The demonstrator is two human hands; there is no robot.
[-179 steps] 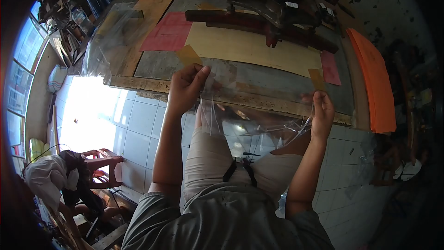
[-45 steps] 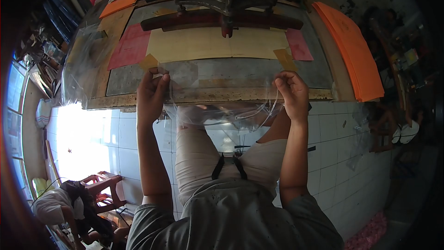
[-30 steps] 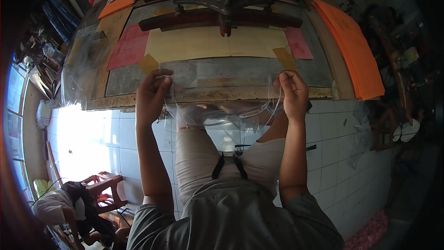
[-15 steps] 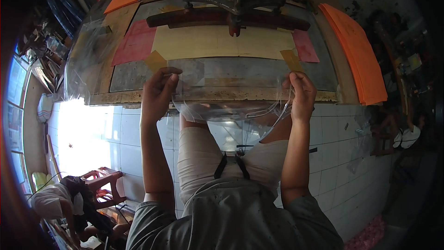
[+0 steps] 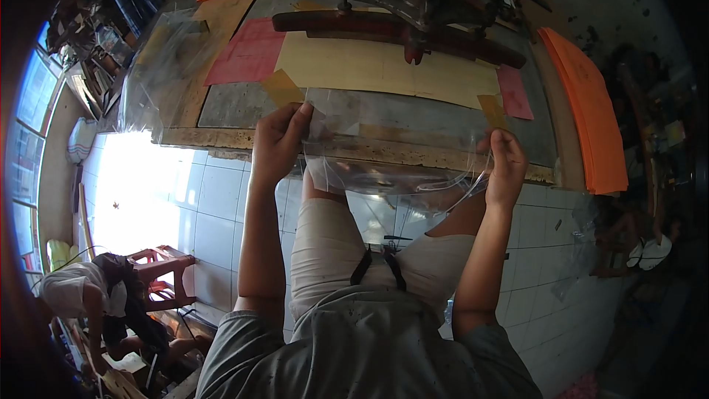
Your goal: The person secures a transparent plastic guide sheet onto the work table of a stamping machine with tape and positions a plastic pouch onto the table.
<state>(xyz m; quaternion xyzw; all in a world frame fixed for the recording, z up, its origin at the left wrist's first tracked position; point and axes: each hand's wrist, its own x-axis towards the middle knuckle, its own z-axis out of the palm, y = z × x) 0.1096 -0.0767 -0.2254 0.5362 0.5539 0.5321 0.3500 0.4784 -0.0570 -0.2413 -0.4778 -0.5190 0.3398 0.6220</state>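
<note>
My left hand pinches one side of a clear plastic sheet at the table's front edge. The sheet's other side is in my right hand, with thumb and fingers closed on it. Between the hands the plastic sags over the edge and above my lap. Yellow tape pieces lie just beyond each hand. Behind them a long cream strip sits on the grey board, with a pink sheet at its left and another pink piece at its right.
A dark metal press with a long bar stands over the strip. Folded orange sheets lie at the right. More clear plastic hangs at the table's left. A red stool and a crouching person are at lower left; another person sits far right.
The view has turned, so the table and press appear shifted right and tilted. My left hand's fingers have closed further onto the plastic. Both hands still hold the sheet.
</note>
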